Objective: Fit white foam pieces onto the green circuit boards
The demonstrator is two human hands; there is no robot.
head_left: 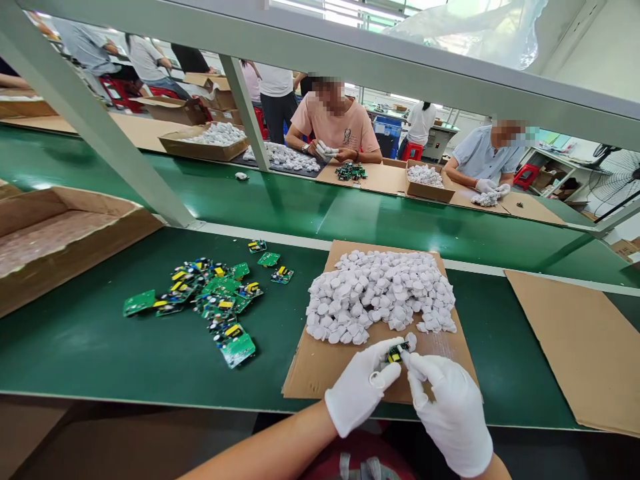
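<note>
Both my hands wear white gloves. In my left hand (363,383) is a small circuit board (396,354) with a yellow component, gripped between thumb and fingers. My right hand (445,400) is closed at the board's right side, its thumb and fingertips pinched together; what they pinch is too small to make out. Beside the board's upper right corner shows a small white round piece (411,340). Just beyond my hands, a large heap of small white pieces (377,290) lies on a cardboard sheet (313,373).
Left on the green bench (125,363) lies a pile of circuit boards (217,293). A cardboard box (75,260) stands farther left, another cardboard sheet (575,347) at right. Past a metal frame post (110,113), two people (340,127) handle white pieces across the green belt (300,200).
</note>
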